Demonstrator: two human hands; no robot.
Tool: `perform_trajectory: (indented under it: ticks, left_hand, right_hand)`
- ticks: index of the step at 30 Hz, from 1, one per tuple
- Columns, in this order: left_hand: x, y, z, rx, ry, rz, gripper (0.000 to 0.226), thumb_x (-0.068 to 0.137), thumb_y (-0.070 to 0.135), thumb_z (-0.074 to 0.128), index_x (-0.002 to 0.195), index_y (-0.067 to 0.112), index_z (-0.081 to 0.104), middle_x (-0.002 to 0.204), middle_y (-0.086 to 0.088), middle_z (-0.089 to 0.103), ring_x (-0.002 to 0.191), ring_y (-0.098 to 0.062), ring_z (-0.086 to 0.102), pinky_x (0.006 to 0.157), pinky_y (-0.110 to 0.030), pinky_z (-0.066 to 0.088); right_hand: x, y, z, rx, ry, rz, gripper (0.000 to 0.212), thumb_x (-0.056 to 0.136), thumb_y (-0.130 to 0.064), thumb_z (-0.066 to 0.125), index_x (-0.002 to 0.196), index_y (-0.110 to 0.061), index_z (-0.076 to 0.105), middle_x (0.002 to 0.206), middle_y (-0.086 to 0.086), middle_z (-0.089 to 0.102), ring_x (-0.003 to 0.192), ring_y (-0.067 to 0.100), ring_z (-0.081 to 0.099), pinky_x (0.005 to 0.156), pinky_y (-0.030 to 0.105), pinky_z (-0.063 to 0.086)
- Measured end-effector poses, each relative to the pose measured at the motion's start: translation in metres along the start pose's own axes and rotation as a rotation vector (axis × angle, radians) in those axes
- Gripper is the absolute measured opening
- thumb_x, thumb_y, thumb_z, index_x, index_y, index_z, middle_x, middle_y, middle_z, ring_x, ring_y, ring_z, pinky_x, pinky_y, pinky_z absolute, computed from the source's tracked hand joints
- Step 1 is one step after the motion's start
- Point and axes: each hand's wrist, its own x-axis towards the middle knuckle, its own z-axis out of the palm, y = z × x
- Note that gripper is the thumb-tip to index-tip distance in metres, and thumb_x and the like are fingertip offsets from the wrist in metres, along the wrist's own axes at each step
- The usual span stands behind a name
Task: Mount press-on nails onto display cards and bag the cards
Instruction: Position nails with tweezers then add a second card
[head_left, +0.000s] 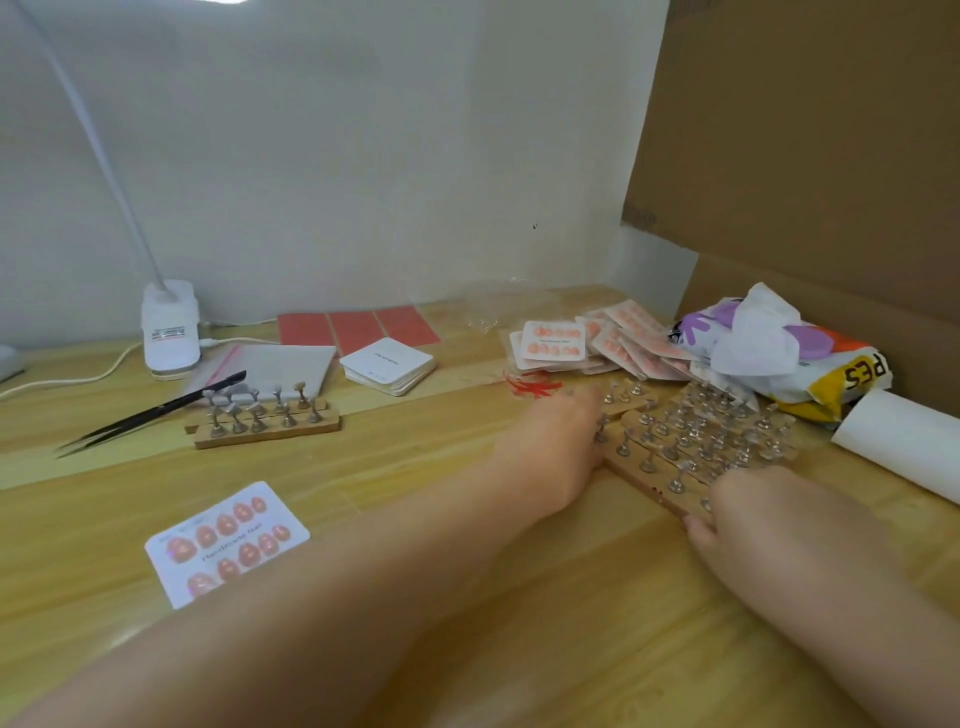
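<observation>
— What are my fingers doing right now?

— Your left hand (553, 441) is lying against the left end of the wooden stand boards (691, 441), its fingertips reaching in among the little metal pegs. They are blurred, so I cannot tell whether they are spread or pinching a peg. Your right hand (769, 514) is curling over the near corner of the same boards, thumb pressing on the front edge and the other fingers bending over the top, so it is gripping the wood.

— And where are the boards sitting?

— They are lying flat on the wooden table (467, 597), to your right, several strips side by side and bristling with pegs. Just behind them a heap of bagged cards (597, 343) with orange nails is fanning out, and beside that a crumpled plastic bag (779, 353) is slumping against the cardboard sheet (805, 156). A white paper roll (904, 441) is lying just right of the boards.

— Where is the card I filled?

— One display card (226, 540) carrying two rows of orange nails is lying near your left forearm, on the near left of the table, well apart from the boards.

— Anything else out there?

— A second stand (265, 421) with pegs is sitting further left, with black tweezers (150, 413) resting beside it. Behind them you are looking at a stack of blank white cards (389, 366), pink sheets (358, 325), a clear zip bag (265, 364) and the base of a white lamp (170, 327) by the wall.
</observation>
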Motion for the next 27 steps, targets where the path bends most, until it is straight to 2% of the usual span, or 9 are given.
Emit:
perform_trajectory:
  ticks: [3,5,7,10,13,15,18,21,27]
  left_hand:
    - [-0.016,-0.013,-0.026,0.023,0.077,-0.046,0.043,0.093,0.013,0.056,0.134,0.017,0.043,0.122,-0.003,0.058,0.110,-0.024,0.056,0.090,-0.041,0.050]
    - [-0.033,-0.037,-0.056,0.045,0.163,-0.133,0.037,0.094,0.015,0.055,0.130,0.020,0.049,0.119,0.000,0.059,0.107,-0.022,0.056,0.088,-0.037,0.049]
    - [-0.053,-0.075,-0.091,0.201,0.239,-0.236,0.031,0.092,0.013,0.054,0.123,0.018,0.053,0.118,-0.002,0.059,0.107,-0.025,0.056,0.088,-0.038,0.048]
    - [-0.084,-0.137,-0.135,0.432,0.151,-0.566,0.033,0.088,0.013,0.056,0.119,0.009,0.048,0.120,-0.013,0.054,0.107,-0.034,0.054,0.086,-0.043,0.048]
    - [-0.112,-0.176,-0.155,0.370,0.070,-0.843,0.041,0.083,0.020,0.061,0.116,0.004,0.044,0.113,-0.017,0.052,0.096,-0.034,0.054,0.069,-0.035,0.044]
    - [-0.123,-0.193,-0.154,0.289,0.090,-0.871,0.049,0.076,0.018,0.065,0.119,0.003,0.045,0.108,-0.015,0.055,0.090,-0.030,0.055,0.066,-0.034,0.046]
    - [-0.131,-0.209,-0.146,0.122,0.121,-0.873,0.067,0.075,0.021,0.073,0.131,0.005,0.040,0.114,-0.012,0.057,0.095,-0.027,0.058,0.084,-0.039,0.051]
    - [-0.128,-0.221,-0.144,0.014,0.160,-0.816,0.076,0.076,0.023,0.075,0.137,0.008,0.034,0.113,-0.009,0.058,0.098,-0.025,0.059,0.087,-0.042,0.051]
    - [-0.124,-0.229,-0.143,-0.089,0.129,-0.668,0.093,0.078,0.011,0.073,0.152,0.022,0.019,0.140,-0.002,0.049,0.109,-0.015,0.053,0.089,-0.031,0.047]
  right_hand:
    - [-0.003,-0.010,-0.012,0.048,0.024,-0.062,0.043,0.092,-0.049,0.043,0.059,-0.021,0.043,0.058,-0.007,0.047,0.053,0.009,0.047,0.048,0.024,0.036]
    - [-0.005,-0.026,-0.024,0.106,0.031,-0.146,0.045,0.092,-0.054,0.041,0.061,-0.022,0.047,0.058,-0.007,0.049,0.055,0.010,0.051,0.053,0.026,0.047]
    - [-0.004,-0.047,-0.035,0.179,0.060,-0.261,0.042,0.091,-0.057,0.041,0.070,-0.024,0.054,0.065,-0.007,0.056,0.063,0.011,0.057,0.060,0.030,0.054]
    - [0.008,-0.085,-0.048,0.254,0.121,-0.410,0.033,0.091,-0.053,0.044,0.086,-0.023,0.059,0.079,-0.003,0.060,0.076,0.018,0.061,0.060,0.030,0.048]
    - [0.025,-0.130,-0.052,0.302,0.106,-0.534,0.029,0.091,-0.045,0.048,0.099,-0.020,0.061,0.095,0.001,0.064,0.090,0.023,0.060,0.067,0.033,0.047]
    - [0.035,-0.159,-0.053,0.348,0.067,-0.566,0.028,0.090,-0.043,0.050,0.100,-0.018,0.061,0.096,0.001,0.063,0.089,0.023,0.060,0.064,0.031,0.045]
    - [0.050,-0.191,-0.051,0.405,0.004,-0.562,0.026,0.089,-0.043,0.052,0.094,-0.018,0.059,0.083,-0.002,0.061,0.077,0.020,0.058,0.054,0.029,0.040]
    - [0.064,-0.207,-0.044,0.423,-0.017,-0.529,0.030,0.089,-0.045,0.052,0.078,-0.017,0.054,0.071,-0.002,0.055,0.064,0.016,0.052,0.047,0.028,0.031]
    - [0.084,-0.220,-0.032,0.484,-0.160,-0.497,0.038,0.087,-0.054,0.054,0.076,-0.017,0.050,0.075,-0.002,0.055,0.069,0.017,0.054,0.050,0.029,0.033]
